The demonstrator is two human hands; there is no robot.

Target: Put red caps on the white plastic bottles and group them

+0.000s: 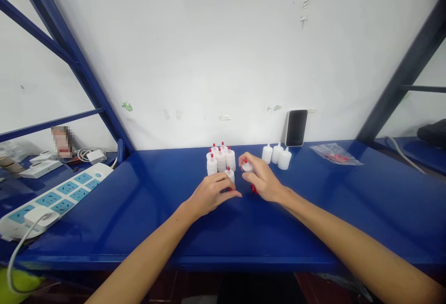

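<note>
My right hand [262, 177] is closed round a small white squeeze bottle [247, 167] with a red tip cap, its fingers on the far side and thumb on the near side. Just under that hand lie several loose red caps [254, 188], partly covered. My left hand [216, 191] is at the near side of another red-capped bottle [229, 174], thumb and fingers apart; a speck of red shows by its fingertips, too small to make out. Behind it, red-capped white bottles [220, 160] stand upright in a tight group.
Several white bottles without caps [276, 154] stand at the back right, near a dark-screened device [296, 128] leaning on the wall. A clear bag with red pieces [336, 154] lies farther right. On the left is a power strip [52, 199] with a plugged-in cable. Blue shelf posts [80, 76] frame the blue table [156, 239].
</note>
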